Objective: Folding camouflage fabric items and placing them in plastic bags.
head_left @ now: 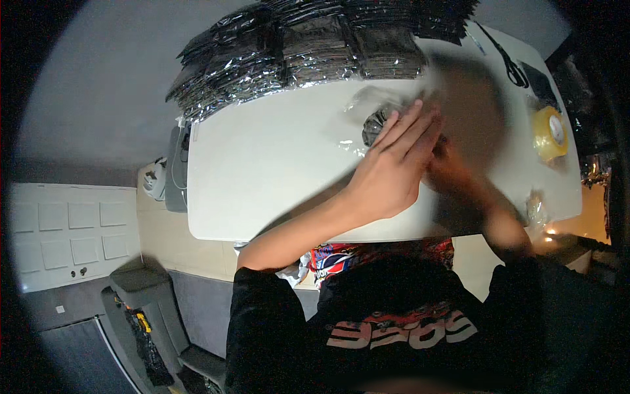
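Head view is showing the left hand (392, 167) reaching over the white table (262, 164), its fingers extending nearly straight and side by side. One dark bundle (374, 129) is peeking out just left of those fingers, partly hidden beneath them, with clear film (369, 98) spreading around it; whether they are gripping it, I cannot tell. The right hand (453, 164) is blurring in shadow beside the left, its grasp also unclear. Black packets (315, 49) are lying beyond.

Large pale lettering (401, 335) across the black shirt (387, 284) — smaller print on the patterned cloth (338, 261), unreadable
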`<state>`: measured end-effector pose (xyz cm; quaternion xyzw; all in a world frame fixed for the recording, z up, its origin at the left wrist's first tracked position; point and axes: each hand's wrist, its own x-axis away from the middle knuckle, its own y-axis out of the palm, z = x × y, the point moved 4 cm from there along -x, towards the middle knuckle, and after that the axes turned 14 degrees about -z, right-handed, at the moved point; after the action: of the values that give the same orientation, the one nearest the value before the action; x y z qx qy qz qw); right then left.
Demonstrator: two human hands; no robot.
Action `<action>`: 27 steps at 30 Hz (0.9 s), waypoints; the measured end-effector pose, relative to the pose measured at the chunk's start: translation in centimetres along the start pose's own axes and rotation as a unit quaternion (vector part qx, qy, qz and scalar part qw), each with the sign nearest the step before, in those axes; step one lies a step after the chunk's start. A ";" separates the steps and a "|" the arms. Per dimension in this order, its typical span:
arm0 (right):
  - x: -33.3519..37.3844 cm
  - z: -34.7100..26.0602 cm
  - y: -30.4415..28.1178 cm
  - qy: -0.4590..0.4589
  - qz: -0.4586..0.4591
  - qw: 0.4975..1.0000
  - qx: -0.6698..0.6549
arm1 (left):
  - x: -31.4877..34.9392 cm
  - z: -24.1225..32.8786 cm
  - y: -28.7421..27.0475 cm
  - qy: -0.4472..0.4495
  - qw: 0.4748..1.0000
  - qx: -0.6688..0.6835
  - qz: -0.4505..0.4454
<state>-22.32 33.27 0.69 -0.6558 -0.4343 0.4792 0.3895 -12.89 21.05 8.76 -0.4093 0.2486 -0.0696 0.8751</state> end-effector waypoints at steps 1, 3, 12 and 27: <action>-0.3 0.0 0.3 -0.008 0.001 1.000 0.002 | 0.2 0.0 0.2 -0.001 1.000 -0.017 -0.009; -0.9 0.3 1.3 0.094 -0.097 0.987 0.091 | 0.7 -0.4 0.3 -0.004 1.000 -0.025 -0.016; -0.8 -4.7 -3.4 0.053 0.001 0.998 -0.019 | 1.2 -5.0 0.3 -0.030 0.999 0.030 -0.024; 1.6 -4.8 -2.4 0.083 -0.024 0.995 -0.056 | 1.2 -5.0 0.7 -0.007 0.998 -0.017 -0.066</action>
<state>-17.88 35.08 3.61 -0.7038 -0.4421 0.3884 0.3980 -14.35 17.68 5.01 -0.4400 0.2159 -0.1196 0.8634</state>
